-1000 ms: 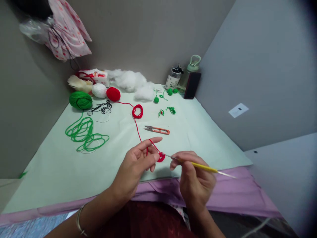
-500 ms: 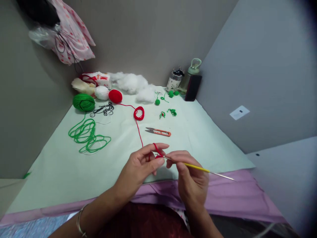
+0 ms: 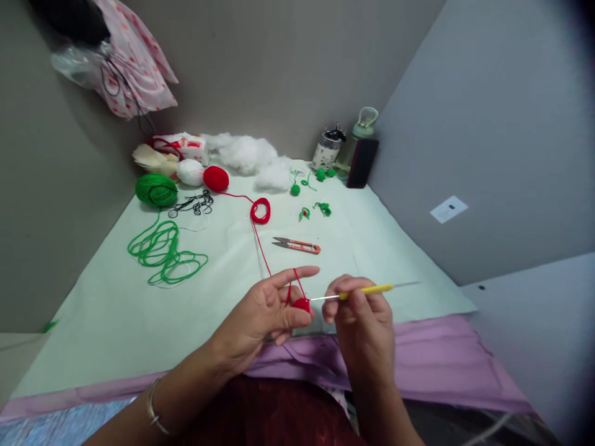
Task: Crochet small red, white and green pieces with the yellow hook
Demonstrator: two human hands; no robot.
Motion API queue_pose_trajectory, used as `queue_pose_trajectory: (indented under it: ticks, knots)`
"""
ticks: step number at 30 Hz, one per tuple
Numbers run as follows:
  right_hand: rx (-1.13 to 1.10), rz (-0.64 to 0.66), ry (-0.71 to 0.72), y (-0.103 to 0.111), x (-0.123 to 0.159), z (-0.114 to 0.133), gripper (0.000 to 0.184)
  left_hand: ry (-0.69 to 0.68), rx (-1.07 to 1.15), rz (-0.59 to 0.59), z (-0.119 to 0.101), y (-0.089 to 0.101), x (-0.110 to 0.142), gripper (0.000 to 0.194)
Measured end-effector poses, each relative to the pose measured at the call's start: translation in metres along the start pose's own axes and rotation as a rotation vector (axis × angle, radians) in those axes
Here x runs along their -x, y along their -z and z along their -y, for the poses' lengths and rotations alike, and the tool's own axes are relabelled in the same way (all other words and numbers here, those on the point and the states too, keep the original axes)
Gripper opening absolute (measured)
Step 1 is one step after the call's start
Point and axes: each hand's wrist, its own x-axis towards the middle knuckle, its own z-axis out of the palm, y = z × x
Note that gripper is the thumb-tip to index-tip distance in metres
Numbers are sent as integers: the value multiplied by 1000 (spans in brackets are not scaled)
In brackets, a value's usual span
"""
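My left hand [image 3: 264,310] pinches a small red crochet piece [image 3: 302,304] between thumb and fingers. Red yarn [image 3: 261,243] runs over its raised index finger and back to a red coil [image 3: 260,211] and a red yarn ball [image 3: 216,179]. In my right hand [image 3: 365,316] is a crochet hook [image 3: 372,290] with a yellow grip, closed in the fingers like a pen. Its metal tip meets the upper right edge of the red piece. Just beyond my hands lie orange thread snips [image 3: 297,246].
Loose green yarn [image 3: 162,251] trails from a green ball [image 3: 157,189] at left. White stuffing [image 3: 246,155] lies along the back wall. A bottle [image 3: 363,130], a phone [image 3: 363,163] and a patterned holder [image 3: 326,152] stand back right. Small green pieces [image 3: 324,209] lie nearer.
The hook went in close to my left fingers, then drew back to the right, its rear end now raised. My left index finger has lifted with the yarn, and the red piece is turned differently.
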Motion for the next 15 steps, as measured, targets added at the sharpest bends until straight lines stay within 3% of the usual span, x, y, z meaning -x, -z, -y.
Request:
queue_pose_trajectory:
  ticks: [5,9,15]
  knots:
    - [-80,0,-192,5,-3,4,20,43,81,109,1,4,-1,50]
    - [-110,22,-258,4,-1,2,23,15,35,103,4,3,-2,51]
    - [244,61,94,-1,10,-11,13,-241,-284,-219,13,1,-3,58]
